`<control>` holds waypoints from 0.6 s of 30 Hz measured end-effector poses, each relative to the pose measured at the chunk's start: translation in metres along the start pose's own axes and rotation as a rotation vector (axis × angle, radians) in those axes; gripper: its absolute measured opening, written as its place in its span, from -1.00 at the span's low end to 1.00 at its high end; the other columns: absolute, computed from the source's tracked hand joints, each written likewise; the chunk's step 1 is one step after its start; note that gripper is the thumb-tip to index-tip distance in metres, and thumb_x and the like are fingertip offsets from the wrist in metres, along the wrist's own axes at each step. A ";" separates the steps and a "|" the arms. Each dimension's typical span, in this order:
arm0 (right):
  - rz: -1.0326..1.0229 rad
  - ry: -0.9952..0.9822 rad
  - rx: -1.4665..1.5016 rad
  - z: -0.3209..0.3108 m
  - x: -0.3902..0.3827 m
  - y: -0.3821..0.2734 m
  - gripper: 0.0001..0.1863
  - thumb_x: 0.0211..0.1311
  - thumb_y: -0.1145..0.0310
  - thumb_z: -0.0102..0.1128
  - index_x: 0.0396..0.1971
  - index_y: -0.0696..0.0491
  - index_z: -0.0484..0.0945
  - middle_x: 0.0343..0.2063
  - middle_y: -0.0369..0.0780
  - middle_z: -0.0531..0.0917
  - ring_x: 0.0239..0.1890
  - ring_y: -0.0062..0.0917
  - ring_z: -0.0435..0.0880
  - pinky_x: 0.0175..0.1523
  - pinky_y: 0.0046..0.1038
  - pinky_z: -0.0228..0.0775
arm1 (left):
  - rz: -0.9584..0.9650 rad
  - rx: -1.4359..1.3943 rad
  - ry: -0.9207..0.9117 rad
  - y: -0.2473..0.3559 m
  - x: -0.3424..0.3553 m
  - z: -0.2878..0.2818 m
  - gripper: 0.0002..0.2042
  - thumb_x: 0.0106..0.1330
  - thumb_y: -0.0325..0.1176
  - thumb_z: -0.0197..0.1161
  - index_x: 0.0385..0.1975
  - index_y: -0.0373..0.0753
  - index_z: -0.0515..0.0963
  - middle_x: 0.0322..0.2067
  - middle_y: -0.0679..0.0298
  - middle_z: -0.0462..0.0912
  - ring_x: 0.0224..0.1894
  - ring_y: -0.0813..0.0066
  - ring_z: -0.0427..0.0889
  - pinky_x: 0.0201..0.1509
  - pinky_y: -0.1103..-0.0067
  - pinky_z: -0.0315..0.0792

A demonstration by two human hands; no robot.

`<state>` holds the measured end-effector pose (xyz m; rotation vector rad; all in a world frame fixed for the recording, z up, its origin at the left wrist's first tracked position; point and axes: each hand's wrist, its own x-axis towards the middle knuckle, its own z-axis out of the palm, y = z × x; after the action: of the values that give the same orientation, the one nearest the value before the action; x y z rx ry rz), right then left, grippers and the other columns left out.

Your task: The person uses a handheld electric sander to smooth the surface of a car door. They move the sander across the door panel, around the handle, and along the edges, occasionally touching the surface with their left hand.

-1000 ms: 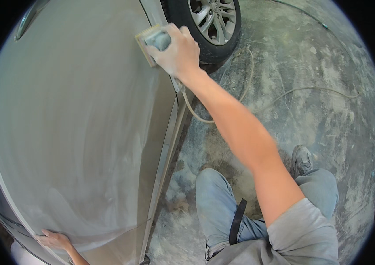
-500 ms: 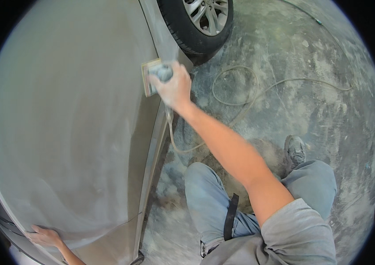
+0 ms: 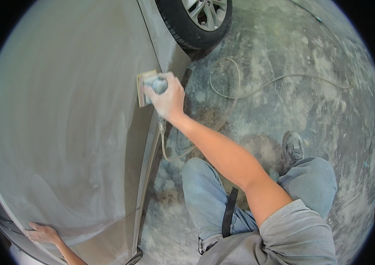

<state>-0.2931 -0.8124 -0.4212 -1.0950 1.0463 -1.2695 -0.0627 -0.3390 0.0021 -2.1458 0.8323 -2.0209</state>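
A dusty grey-beige car door [image 3: 68, 123] fills the left half of the view, with hazy pale streaks across it. My right hand [image 3: 169, 99] grips a square power sander [image 3: 151, 84] with a light pad, pressed on the panel near its right edge; a pale hose [image 3: 164, 145] hangs from the tool. Down at the lower left, my left hand [image 3: 43, 234] rests on the panel at its outer rim, fingers apart and holding nothing.
Above the door's right side is a wheel [image 3: 185, 33] with a silver rim. The stained concrete floor [image 3: 298, 101] runs along the right, crossed by loops of hose. My bent jeans-clad legs [image 3: 205, 198] and a shoe are beside the car.
My right hand has moved the sander down the panel, away from the upper wheel area. My left hand stays on the rim. The view has shifted slightly.
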 end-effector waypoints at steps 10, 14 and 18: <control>0.034 0.046 -0.005 -0.003 0.042 -0.005 -0.34 0.02 -0.01 0.72 -0.05 0.17 0.65 -0.17 0.00 0.81 -0.09 -0.13 0.82 0.09 -0.16 0.63 | -0.021 0.033 -0.008 -0.001 -0.003 -0.003 -0.18 0.70 0.19 -0.10 0.53 -0.59 0.26 0.51 -0.28 0.37 0.56 -0.27 0.27 0.68 0.09 0.09; 0.100 0.061 0.059 0.009 -0.045 0.005 -0.37 0.05 0.05 0.72 -0.06 0.17 0.64 -0.19 0.00 0.79 -0.10 -0.15 0.80 0.07 -0.15 0.62 | 0.011 0.001 0.013 0.003 -0.002 -0.003 -0.14 0.69 0.24 -0.09 0.53 -0.59 0.26 0.50 -0.28 0.37 0.55 -0.26 0.28 0.67 0.08 0.11; 0.155 0.077 0.096 0.013 -0.053 0.003 -0.36 0.06 0.05 0.72 -0.05 0.18 0.62 -0.21 -0.03 0.79 -0.13 -0.13 0.81 0.05 -0.14 0.62 | -0.007 -0.002 -0.003 0.005 -0.001 -0.005 -0.13 0.68 0.26 -0.08 0.53 -0.59 0.26 0.49 -0.29 0.39 0.53 -0.28 0.30 0.65 0.07 0.13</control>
<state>-0.2821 -0.7592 -0.4222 -0.8818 1.0946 -1.2319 -0.0692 -0.3412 0.0000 -2.1553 0.8286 -2.0205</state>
